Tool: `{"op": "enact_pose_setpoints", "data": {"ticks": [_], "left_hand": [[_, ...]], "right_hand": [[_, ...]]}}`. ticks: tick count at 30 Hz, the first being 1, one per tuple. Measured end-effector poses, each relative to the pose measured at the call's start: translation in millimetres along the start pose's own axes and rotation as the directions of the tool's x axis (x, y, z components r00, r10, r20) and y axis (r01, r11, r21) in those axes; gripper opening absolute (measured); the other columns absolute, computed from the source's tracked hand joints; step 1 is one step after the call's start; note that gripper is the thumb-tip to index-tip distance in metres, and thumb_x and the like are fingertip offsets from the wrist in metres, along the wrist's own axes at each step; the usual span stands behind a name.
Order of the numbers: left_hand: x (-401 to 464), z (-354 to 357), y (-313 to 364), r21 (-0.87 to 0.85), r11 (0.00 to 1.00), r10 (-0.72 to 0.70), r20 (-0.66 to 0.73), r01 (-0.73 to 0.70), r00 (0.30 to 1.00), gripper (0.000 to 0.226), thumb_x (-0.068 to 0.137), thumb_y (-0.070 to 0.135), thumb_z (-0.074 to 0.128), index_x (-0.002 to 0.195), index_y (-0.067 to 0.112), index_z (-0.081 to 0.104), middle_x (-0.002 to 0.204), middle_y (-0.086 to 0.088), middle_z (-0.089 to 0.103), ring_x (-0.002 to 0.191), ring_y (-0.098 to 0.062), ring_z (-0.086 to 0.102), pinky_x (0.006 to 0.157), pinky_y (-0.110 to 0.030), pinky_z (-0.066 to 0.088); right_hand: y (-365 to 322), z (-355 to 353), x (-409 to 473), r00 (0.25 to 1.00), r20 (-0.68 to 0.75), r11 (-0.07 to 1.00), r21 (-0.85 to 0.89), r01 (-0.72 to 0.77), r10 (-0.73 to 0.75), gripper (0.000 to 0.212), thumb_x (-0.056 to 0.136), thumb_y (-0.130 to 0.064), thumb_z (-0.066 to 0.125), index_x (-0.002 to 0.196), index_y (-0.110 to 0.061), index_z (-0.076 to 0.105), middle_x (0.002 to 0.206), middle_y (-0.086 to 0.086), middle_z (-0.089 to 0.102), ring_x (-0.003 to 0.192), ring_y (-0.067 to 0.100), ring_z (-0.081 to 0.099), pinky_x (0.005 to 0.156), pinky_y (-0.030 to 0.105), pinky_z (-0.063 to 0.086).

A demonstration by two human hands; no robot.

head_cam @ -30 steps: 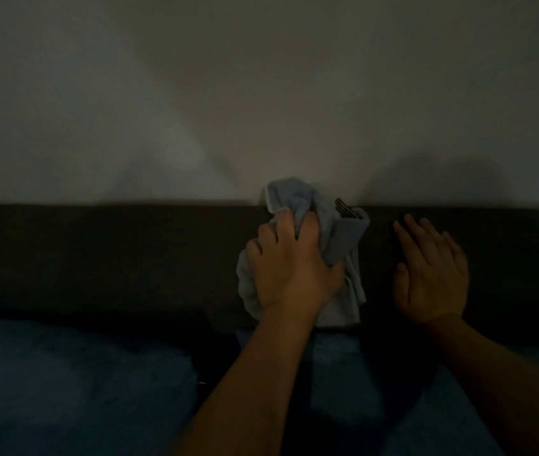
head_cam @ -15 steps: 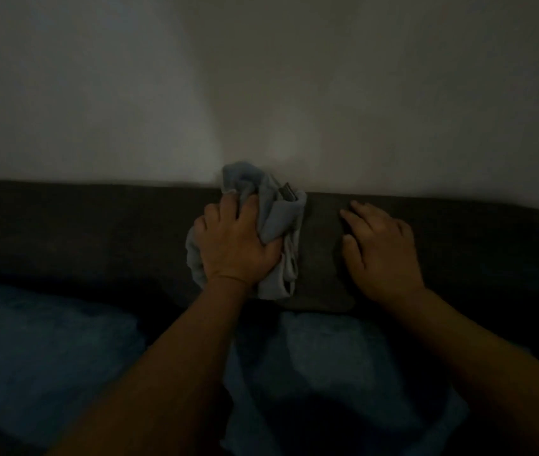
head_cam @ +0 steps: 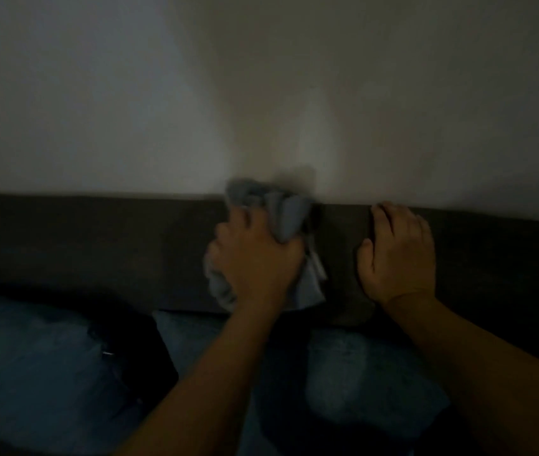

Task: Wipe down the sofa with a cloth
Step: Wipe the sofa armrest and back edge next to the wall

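Pretty dark room, but here's what's visible. The left hand [head_cam: 255,258] has its fingers curled tight around a bunched-up grey-blue cloth [head_cam: 286,213], pressing it against the dark brown sofa backrest [head_cam: 97,245], right up near the top edge where it meets the pale wall [head_cam: 261,93]. Part of the cloth pokes up above the knuckles and a flap hangs below the palm. It looks blurred, so I'd guess it's mid-swipe.

The right hand [head_cam: 398,255] holds nothing; it just lies flat on the backrest a bit to the right of the cloth, fingers fairly straight and reaching the top edge, probably bracing.

Progress-wise, honestly hard to call. Too dim to tell wiped fabric from unwiped, no visible streaks or damp marks. The cloth only covers a small central patch, so my guess is the long stretches of backrest on both sides are left, plus the blue seat cushions [head_cam: 31,357] down front.
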State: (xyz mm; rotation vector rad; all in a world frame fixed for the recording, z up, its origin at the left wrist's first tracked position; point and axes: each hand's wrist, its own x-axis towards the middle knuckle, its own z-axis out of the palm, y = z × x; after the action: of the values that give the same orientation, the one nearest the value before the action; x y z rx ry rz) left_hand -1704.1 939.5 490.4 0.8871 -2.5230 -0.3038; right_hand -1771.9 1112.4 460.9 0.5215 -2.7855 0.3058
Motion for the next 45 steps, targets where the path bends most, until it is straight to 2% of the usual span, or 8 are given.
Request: {"op": "enact_pose_setpoints", "data": {"ticks": [4, 13, 20, 23, 26, 37, 41, 45], "left_hand": [[-11, 18, 15, -0.039, 0.966, 0.253, -0.045, -0.255, 0.966, 0.048, 0.071, 0.055, 0.052, 0.103, 0.021, 0.064, 0.106, -0.008, 0.060, 0.088, -0.029, 0.050, 0.072, -0.036, 0.027], [-10, 31, 7, -0.050, 0.951, 0.299, -0.098, -0.305, 0.949, 0.048, 0.072, 0.050, 0.051, 0.105, 0.017, 0.064, 0.110, -0.014, 0.060, 0.089, -0.031, 0.049, 0.076, -0.038, 0.031], [-12, 29, 8, 0.001, 0.958, 0.287, -0.055, -0.287, 0.957, 0.053, 0.073, 0.050, 0.048, 0.110, 0.015, 0.061, 0.112, -0.017, 0.057, 0.091, -0.035, 0.049, 0.079, -0.043, 0.035], [-12, 30, 8, 0.023, 0.957, 0.291, -0.082, -0.290, 0.953, 0.053, 0.074, 0.050, 0.047, 0.110, 0.013, 0.060, 0.107, -0.018, 0.055, 0.088, -0.036, 0.048, 0.076, -0.043, 0.035], [-13, 33, 11, 0.092, 0.958, 0.280, -0.101, -0.272, 0.955, 0.052, 0.075, 0.050, 0.048, 0.110, 0.012, 0.058, 0.100, -0.018, 0.052, 0.085, -0.035, 0.046, 0.073, -0.042, 0.030], [-16, 29, 23, 0.116, 0.979, 0.174, -0.060, -0.167, 0.983, 0.060, 0.074, 0.050, 0.047, 0.119, 0.012, 0.055, 0.105, -0.020, 0.049, 0.095, -0.038, 0.045, 0.082, -0.046, 0.033], [-27, 19, 63, 0.133, 0.988, -0.072, -0.023, 0.075, 0.997, 0.056, 0.070, 0.053, 0.047, 0.114, 0.019, 0.057, 0.111, -0.017, 0.052, 0.098, -0.038, 0.048, 0.084, -0.046, 0.038], [-69, 33, 132, 0.041, 0.978, 0.203, 0.075, -0.207, 0.976, 0.055, 0.064, 0.054, 0.048, 0.107, 0.022, 0.062, 0.112, -0.012, 0.058, 0.093, -0.034, 0.051, 0.076, -0.041, 0.037]], "right_hand": [[2, 3, 1, 0.999, -0.020, 0.998, 0.048, 0.037, -0.036, 0.060, 0.080, -0.029, 0.037, 0.128, 0.003, 0.052, 0.131, 0.022, 0.053, 0.119, 0.038, 0.049, 0.106, 0.051, 0.034], [55, -20, -11, 0.974, 0.129, 0.982, 0.038, 0.183, -0.186, 0.059, 0.090, -0.041, 0.031, 0.135, -0.008, 0.051, 0.141, 0.018, 0.047, 0.127, 0.035, 0.047, 0.108, 0.049, 0.033], [104, -49, -25, 0.929, 0.353, 0.981, -0.191, -0.044, 0.111, 0.082, 0.079, -0.062, -0.008, 0.151, -0.028, 0.012, 0.158, 0.007, 0.015, 0.144, 0.028, 0.014, 0.117, 0.051, 0.010], [127, -61, -16, 0.903, 0.422, 0.979, -0.206, 0.006, 0.083, 0.075, 0.083, -0.070, -0.001, 0.150, -0.037, 0.002, 0.159, 0.001, 0.010, 0.145, 0.025, 0.011, 0.115, 0.056, 0.011], [166, -69, -27, 0.857, 0.461, 0.967, -0.205, -0.150, 0.231, 0.073, 0.083, -0.075, 0.007, 0.147, -0.044, -0.005, 0.160, -0.005, -0.003, 0.146, 0.022, -0.003, 0.111, 0.063, 0.008], [177, -58, -37, 0.928, 0.298, 0.971, -0.156, -0.182, 0.222, 0.069, 0.091, -0.064, 0.016, 0.151, -0.031, 0.011, 0.158, 0.008, 0.012, 0.145, 0.032, 0.004, 0.115, 0.057, 0.005], [176, -58, -39, 0.934, 0.284, 0.972, -0.151, -0.179, 0.216, 0.068, 0.092, -0.061, 0.019, 0.151, -0.028, 0.015, 0.158, 0.009, 0.015, 0.145, 0.034, 0.005, 0.115, 0.056, 0.005], [176, -58, -39, 0.933, 0.283, 0.969, -0.172, -0.176, 0.220, 0.067, 0.092, -0.061, 0.016, 0.150, -0.027, 0.017, 0.157, 0.009, 0.016, 0.145, 0.033, 0.005, 0.115, 0.057, 0.006]]}}
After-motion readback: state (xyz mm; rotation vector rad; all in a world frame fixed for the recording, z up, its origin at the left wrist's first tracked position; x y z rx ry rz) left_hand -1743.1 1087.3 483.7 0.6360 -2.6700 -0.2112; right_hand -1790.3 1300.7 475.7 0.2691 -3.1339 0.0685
